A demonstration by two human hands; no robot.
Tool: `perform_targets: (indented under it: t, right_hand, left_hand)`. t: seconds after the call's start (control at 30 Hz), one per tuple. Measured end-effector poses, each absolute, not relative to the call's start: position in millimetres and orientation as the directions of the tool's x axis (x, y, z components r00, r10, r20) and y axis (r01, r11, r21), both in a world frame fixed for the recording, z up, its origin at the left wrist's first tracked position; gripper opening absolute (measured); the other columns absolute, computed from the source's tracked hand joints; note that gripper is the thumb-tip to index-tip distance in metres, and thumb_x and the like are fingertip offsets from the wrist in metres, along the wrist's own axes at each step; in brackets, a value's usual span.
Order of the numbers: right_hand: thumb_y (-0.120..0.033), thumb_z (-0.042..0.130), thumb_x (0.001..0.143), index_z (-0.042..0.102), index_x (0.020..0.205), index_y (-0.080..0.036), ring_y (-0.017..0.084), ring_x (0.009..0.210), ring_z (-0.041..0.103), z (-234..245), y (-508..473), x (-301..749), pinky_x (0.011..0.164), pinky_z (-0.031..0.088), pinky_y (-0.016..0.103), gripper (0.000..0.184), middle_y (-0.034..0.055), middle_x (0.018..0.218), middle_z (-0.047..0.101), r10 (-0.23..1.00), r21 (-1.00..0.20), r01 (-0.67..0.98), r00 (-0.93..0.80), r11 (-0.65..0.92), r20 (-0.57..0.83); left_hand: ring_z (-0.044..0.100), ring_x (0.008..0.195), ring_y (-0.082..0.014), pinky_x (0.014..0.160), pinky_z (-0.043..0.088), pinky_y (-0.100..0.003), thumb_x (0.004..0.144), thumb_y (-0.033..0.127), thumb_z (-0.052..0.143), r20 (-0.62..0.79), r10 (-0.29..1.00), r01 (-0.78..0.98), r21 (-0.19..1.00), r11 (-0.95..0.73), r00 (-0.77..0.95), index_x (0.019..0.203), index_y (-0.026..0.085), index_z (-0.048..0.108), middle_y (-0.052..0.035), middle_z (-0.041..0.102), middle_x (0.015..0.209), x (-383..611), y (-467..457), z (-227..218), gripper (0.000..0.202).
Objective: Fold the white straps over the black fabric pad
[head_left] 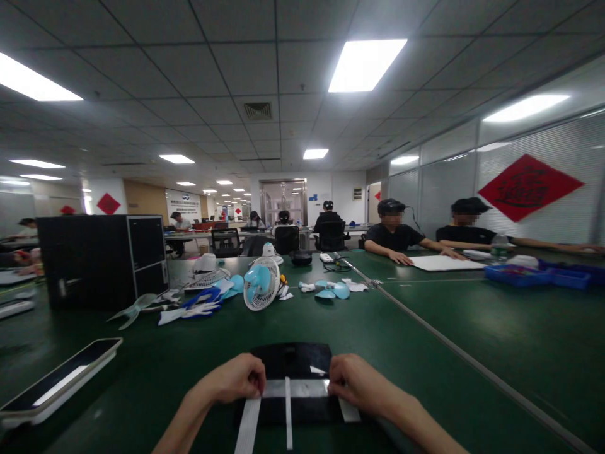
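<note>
A flat black device (295, 362) lies on the green table (378, 340) just in front of me. White strips (288, 397) cross its near part, one running sideways and others hanging toward me. My left hand (236, 378) is curled at the left end of the sideways strip, fingers pinched on it. At the strip's right end my right hand (357, 381) is also closed on it. Both hands rest on the device's near corners.
A long dark tray (57, 381) lies at left. A black computer case (101, 260) stands behind it. A small white-and-blue fan (261, 284) and loose fan blades (331, 290) sit mid-table. Two people (394, 236) sit at right near blue bins (520, 274).
</note>
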State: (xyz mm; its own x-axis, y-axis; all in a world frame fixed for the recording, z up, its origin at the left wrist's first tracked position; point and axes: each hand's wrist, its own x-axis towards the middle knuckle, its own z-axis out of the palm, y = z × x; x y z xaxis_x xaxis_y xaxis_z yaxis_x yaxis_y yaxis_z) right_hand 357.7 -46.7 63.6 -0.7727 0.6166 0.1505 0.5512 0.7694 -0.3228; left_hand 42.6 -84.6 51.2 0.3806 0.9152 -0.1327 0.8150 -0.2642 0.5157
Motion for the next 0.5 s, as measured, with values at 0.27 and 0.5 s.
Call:
perform_targets:
  t: [0.27, 0.5]
  right_hand:
    - [-0.022, 0.058, 0.082, 0.071, 0.070, -0.015, 0.011, 0.068, 0.058, 59.6, -37.8, 364.8, 0.063, 0.042, 0.020, 0.019, 0.0025, 0.082, 0.067, 0.619, -0.334, 0.547, -0.767, 0.767, 0.166]
    - [-0.021, 0.058, 0.081, 0.072, 0.069, -0.016, 0.012, 0.071, 0.059, 65.6, -43.0, 362.9, 0.066, 0.044, 0.021, 0.019, 0.0028, 0.084, 0.067, 0.635, -0.332, 0.564, -0.754, 0.756, 0.166]
  left_hand:
    - [0.059, 0.084, -0.0149, 0.072, 0.044, -0.023, 0.072, 0.023, 0.060, -0.180, 0.917, 0.819, 0.533, -0.214, 0.357, 0.088, 0.021, 0.069, 0.0019, 0.067, 0.092, 42.3, -87.6, 53.9, 0.019]
    - [0.058, 0.083, -0.0155, 0.070, 0.043, -0.024, 0.071, 0.025, 0.061, -0.167, 0.921, 0.817, 0.535, -0.215, 0.352, 0.087, 0.022, 0.070, 0.0018, 0.067, 0.091, 42.3, -88.4, 55.5, 0.019]
